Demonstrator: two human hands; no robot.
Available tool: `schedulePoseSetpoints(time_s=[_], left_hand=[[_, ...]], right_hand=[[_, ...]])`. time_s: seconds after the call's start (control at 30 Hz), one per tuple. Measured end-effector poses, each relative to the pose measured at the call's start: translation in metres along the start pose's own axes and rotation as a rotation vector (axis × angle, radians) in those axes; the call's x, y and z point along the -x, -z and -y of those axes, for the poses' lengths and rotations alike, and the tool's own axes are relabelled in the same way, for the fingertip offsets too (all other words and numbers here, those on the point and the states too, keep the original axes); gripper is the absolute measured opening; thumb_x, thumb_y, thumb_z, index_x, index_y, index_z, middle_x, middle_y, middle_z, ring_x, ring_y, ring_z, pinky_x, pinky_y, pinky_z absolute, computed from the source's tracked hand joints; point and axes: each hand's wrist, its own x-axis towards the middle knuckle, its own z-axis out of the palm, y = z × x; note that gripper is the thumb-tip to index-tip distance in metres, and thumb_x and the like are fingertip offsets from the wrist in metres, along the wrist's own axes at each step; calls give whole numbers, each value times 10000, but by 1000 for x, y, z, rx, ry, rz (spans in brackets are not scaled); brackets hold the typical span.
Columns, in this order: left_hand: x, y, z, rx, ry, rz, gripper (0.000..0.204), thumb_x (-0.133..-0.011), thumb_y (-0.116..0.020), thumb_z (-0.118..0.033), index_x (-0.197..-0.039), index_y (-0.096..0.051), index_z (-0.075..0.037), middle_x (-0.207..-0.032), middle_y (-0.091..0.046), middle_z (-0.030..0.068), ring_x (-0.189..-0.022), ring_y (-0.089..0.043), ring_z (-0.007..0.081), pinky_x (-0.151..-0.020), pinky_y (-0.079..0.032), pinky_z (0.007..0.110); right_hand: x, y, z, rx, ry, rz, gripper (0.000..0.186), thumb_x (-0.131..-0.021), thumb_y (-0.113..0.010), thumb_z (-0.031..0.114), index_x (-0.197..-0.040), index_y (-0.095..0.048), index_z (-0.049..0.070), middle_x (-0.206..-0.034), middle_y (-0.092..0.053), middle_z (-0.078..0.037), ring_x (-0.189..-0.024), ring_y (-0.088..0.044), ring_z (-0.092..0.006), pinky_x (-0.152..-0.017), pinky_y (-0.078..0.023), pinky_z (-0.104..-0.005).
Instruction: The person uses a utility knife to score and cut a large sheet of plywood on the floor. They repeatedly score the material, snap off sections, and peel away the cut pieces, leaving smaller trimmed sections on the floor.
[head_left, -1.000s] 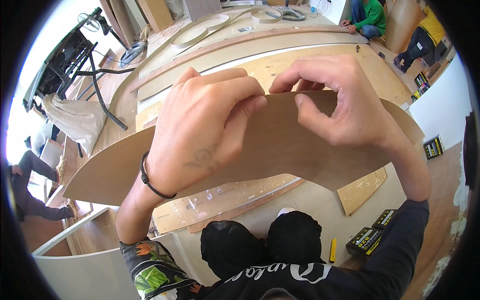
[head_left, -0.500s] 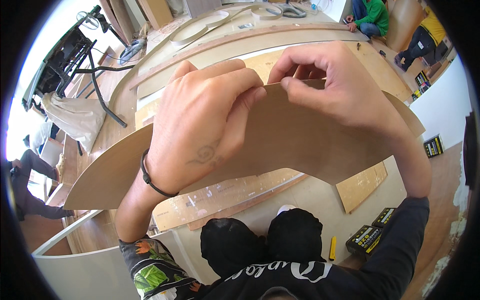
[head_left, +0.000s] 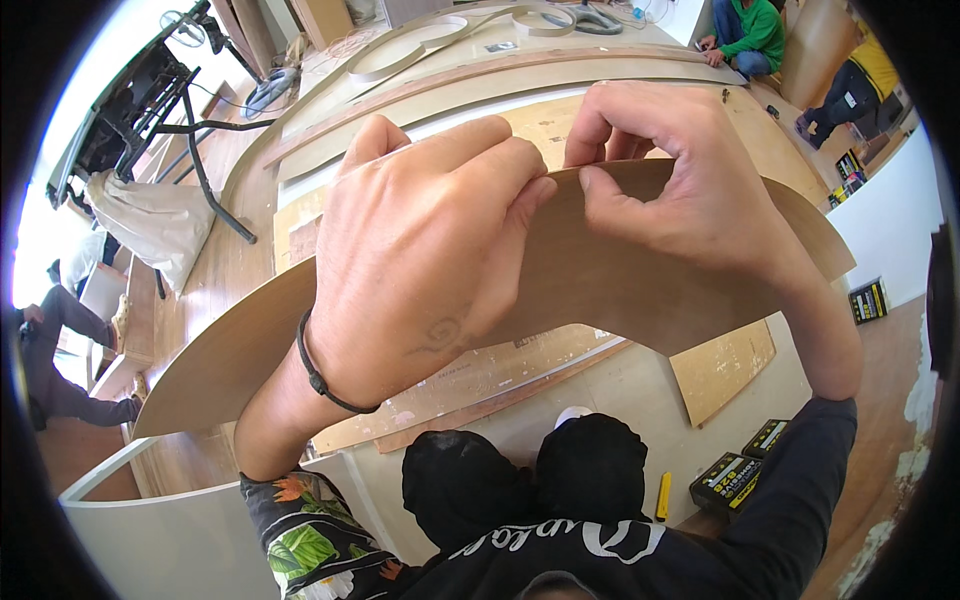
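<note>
Hands are gripping a long, thin brown veneer strip, which is arching in the air above the floor rather than lying on anything. The left hand is closing over its upper edge (a black cord bracelet is circling that wrist), while the right hand is pinching the same edge just beside it, thumb in front. Below, a yellow utility knife and black-and-yellow boxes are lying on the floor near the person's knees.
</note>
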Motion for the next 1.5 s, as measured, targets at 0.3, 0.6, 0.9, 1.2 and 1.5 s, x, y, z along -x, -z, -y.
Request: schedulePoseSetpoints(time_s=[0.3,0.6,0.9,1.2,1.5], left_hand=[[2,-1,-2,-19,-13,-26,47,-852,-653,-77,-814,-631,-62,-688,-532,57,-574,-470,253,-657,-302,340],[2,-1,-6,-43,-14,-40,57,-854,-652,-86,-811,-624,-61,-697,-538,64,-600,-488,264,-655,-308,344],[1,0,-1,-25,-31,-49,31,-845,-648,-65,-833,-630,-43,-707,-531,83,-638,-512,279,-666,-332,346],[0,11,-26,-69,-100,-87,41,-804,-652,-67,-836,-628,-75,-701,-519,79,-605,-514,279,-632,-327,364],[125,45,-37,-269,58,-996,502,-989,-414,-358,-1213,-486,86,-1027,-625,230,-826,-648,320,-682,-552,412]], right_hand=[[2,-2,2,6,-8,-27,66,-762,-647,17,-797,-592,25,-739,-585,-20,-664,-524,-123,-631,-444,-263],[5,3,6,-23,-74,12,58,-784,-645,32,-835,-617,27,-758,-597,-14,-684,-533,-119,-656,-440,-257],[3,1,2,0,35,-18,106,-826,-679,73,-912,-632,33,-775,-618,-51,-673,-568,-162,-659,-463,-276],[38,-12,12,546,211,-205,146,-805,-664,187,-921,-646,101,-786,-621,1,-635,-616,-165,-499,-469,-291],[113,-7,61,505,428,-338,151,-814,-668,195,-894,-659,67,-772,-605,6,-588,-544,-86,-516,-409,-199]])
